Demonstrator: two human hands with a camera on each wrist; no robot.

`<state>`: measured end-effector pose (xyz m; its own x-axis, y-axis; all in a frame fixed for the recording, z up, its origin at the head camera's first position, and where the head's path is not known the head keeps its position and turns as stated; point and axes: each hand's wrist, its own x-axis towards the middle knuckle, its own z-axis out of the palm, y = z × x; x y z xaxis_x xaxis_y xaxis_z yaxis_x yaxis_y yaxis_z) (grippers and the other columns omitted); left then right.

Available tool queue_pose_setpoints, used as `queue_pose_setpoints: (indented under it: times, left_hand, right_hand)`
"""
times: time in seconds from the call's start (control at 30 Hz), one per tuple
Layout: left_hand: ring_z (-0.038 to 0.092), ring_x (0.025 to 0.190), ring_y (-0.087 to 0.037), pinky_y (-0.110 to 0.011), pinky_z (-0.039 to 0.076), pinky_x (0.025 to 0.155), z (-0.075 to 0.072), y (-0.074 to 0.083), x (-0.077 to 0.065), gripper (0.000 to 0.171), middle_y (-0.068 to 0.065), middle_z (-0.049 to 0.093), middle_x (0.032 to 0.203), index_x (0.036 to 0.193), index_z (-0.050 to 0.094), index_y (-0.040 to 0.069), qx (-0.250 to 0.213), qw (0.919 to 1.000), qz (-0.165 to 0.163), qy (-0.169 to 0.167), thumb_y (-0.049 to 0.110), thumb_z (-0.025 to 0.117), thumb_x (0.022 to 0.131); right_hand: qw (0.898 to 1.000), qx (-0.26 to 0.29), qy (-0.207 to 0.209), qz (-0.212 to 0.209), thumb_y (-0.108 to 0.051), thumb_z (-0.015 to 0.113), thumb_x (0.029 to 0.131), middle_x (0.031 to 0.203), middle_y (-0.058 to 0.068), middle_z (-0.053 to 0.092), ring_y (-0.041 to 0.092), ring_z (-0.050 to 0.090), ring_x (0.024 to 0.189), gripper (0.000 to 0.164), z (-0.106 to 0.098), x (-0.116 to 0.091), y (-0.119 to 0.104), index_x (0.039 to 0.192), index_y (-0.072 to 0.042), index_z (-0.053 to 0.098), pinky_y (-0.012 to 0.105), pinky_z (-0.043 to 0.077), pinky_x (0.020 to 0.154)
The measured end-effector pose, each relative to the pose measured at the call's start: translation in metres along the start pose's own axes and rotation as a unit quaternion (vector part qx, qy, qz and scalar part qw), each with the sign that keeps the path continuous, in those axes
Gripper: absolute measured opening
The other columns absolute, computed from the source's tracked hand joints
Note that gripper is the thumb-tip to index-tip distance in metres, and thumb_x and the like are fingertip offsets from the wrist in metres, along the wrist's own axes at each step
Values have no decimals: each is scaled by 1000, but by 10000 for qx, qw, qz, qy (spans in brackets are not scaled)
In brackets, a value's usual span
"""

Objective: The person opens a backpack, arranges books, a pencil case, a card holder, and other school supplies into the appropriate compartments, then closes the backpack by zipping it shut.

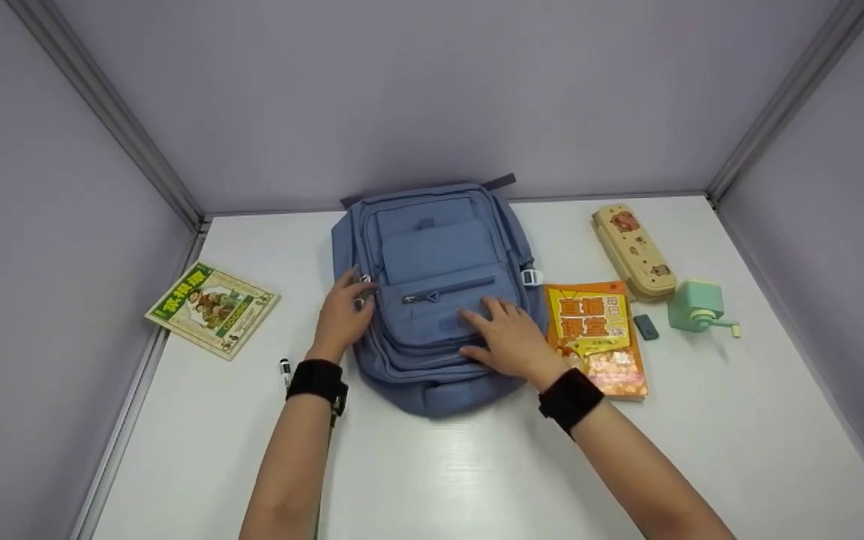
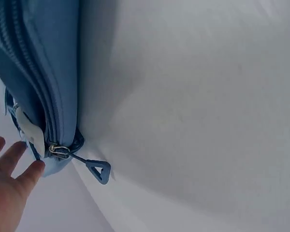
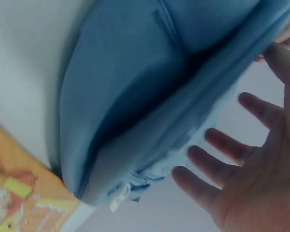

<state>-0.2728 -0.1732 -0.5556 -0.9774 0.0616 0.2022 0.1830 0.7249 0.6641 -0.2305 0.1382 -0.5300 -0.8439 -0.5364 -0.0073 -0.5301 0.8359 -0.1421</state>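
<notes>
A blue backpack (image 1: 439,255) lies front side up on the white table. My left hand (image 1: 344,311) is at its left edge by a metal buckle. In the left wrist view the fingers (image 2: 31,174) are spread right beside a zipper with a triangular pull (image 2: 100,170) that dangles from it. My right hand (image 1: 508,337) is over the lower front of the bag, below the small pocket zipper (image 1: 451,289). Its fingers (image 3: 198,188) look extended and apart in the right wrist view, holding nothing. An orange book (image 1: 601,367) lies close to the right wrist.
To the left lie a green and cream book (image 1: 214,309) and a marker (image 1: 286,369). A beige pencil case (image 1: 631,247), a small dark eraser-like block (image 1: 646,327) and a mint pencil sharpener with a crank (image 1: 694,304) are at the right. Partition walls (image 1: 432,97) enclose the table.
</notes>
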Motion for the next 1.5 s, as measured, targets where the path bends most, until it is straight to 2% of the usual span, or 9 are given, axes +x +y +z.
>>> queue_pose_setpoints:
  times: [0.07, 0.17, 0.3, 0.4, 0.53, 0.67, 0.87, 1.1, 1.5]
  left_hand:
    - [49, 127, -35, -45, 41, 101, -7, -5, -1, 31, -18, 45, 146, 123, 66, 1, -36, 9991, -174, 395, 9, 54, 96]
    - [50, 125, -37, -46, 41, 101, -15, -16, -3, 33, -22, 49, 139, 127, 61, -3, 338, 9968, -461, 557, 4, 50, 97]
    - [51, 123, -41, -49, 40, 101, -19, -31, -9, 38, -27, 52, 134, 135, 52, -8, 1000, 9928, -651, 137, 1, 48, 98]
    - [54, 118, -43, -52, 43, 96, -17, -36, -12, 39, -29, 55, 129, 134, 51, -11, 1295, 9898, -580, -115, 3, 49, 98]
    - [60, 104, -44, -56, 47, 85, -11, -39, -15, 28, -26, 63, 113, 116, 65, -8, 1440, 9884, -470, -108, 9, 54, 96]
    - [62, 89, -44, -58, 48, 73, -7, -41, -16, 16, -22, 65, 95, 95, 70, -2, 1707, 9843, -455, -19, 11, 60, 94]
    - [63, 84, -40, -56, 48, 71, -3, -45, -19, 13, -19, 65, 86, 93, 72, 0, 1892, 9809, -441, -78, 9, 62, 93]
    - [64, 81, -40, -51, 50, 73, 1, -34, -28, 13, -21, 64, 81, 89, 69, -5, 1829, 9828, -209, -137, 5, 62, 94]
    - [66, 72, -40, -51, 52, 60, -8, 2, -54, 11, -22, 67, 79, 80, 66, -3, 2533, 9649, -98, -694, 3, 63, 89]
  right_hand:
    - [9998, 195, -34, -95, -56, 52, 96, 149, 22, 35, 45, 34, 135, 65, 3, 4, 0, 152, -26, 39, 59, 31, 106]
    - [9992, 360, -99, -108, -54, 51, 98, 153, 19, 32, 47, 27, 139, 62, 6, 8, 2, 153, -27, 37, 61, 25, 108]
    - [9988, 376, -320, 30, -53, 48, 100, 156, 15, 30, 46, 21, 142, 59, 9, 11, 5, 152, -27, 38, 61, 21, 110]
    - [9980, 386, -497, 112, -52, 46, 101, 157, 13, 29, 46, 18, 143, 58, 11, 12, 6, 152, -27, 38, 61, 18, 111]
    - [9968, 470, -618, 173, -52, 45, 101, 158, 13, 27, 46, 16, 144, 57, 13, 16, 5, 152, -26, 39, 61, 16, 112]
    - [9964, 497, -656, 211, -51, 46, 101, 158, 12, 27, 46, 15, 144, 57, 14, 17, 4, 152, -26, 39, 61, 15, 112]
    - [9965, 468, -653, 216, -51, 45, 102, 158, 12, 27, 45, 15, 144, 56, 17, 18, 5, 152, -26, 40, 61, 15, 112]
    - [9967, 507, -600, 185, -49, 42, 103, 159, 15, 23, 49, 14, 143, 53, 22, 18, 7, 152, -32, 37, 64, 15, 111]
    - [9973, 333, -611, 243, -50, 39, 103, 160, 13, 21, 49, 14, 143, 51, 26, 28, 9, 152, -35, 36, 65, 15, 110]
